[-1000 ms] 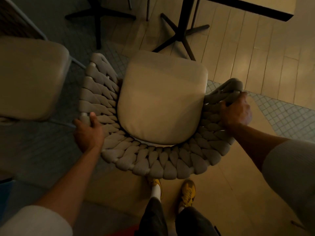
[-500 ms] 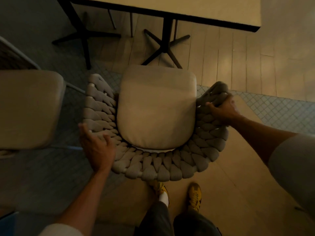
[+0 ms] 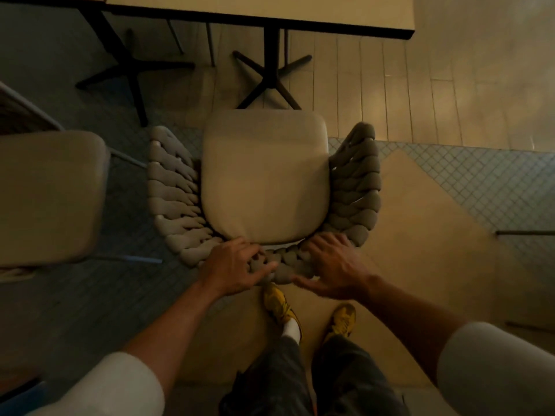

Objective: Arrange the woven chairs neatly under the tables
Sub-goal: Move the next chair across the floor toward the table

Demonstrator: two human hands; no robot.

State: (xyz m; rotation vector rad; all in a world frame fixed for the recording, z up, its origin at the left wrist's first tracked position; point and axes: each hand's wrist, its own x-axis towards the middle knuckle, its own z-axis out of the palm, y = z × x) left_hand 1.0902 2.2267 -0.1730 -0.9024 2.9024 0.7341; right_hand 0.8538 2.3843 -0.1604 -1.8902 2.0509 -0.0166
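The woven chair (image 3: 264, 175), with a cream seat cushion and a thick grey braided back and arms, stands on the floor facing the table (image 3: 300, 9). Its front edge is just short of the table's black cross foot (image 3: 270, 76). My left hand (image 3: 234, 265) holds the middle of the braided back rim, fingers curled over the inside and thumb on the outside. Beside it, my right hand (image 3: 333, 262) lies on the same rim with fingers spread over the weave and the thumb stretched out to the left.
A second cushioned chair (image 3: 45, 196) stands close on the left, a narrow gap away. Another black table foot (image 3: 132, 70) is at the back left. My feet in yellow shoes (image 3: 282, 304) are right behind the chair. Open floor lies to the right.
Both hands have left the chair's arms and come together at the middle of its back rim. The chair now sits straighter to the table and nearer its foot.
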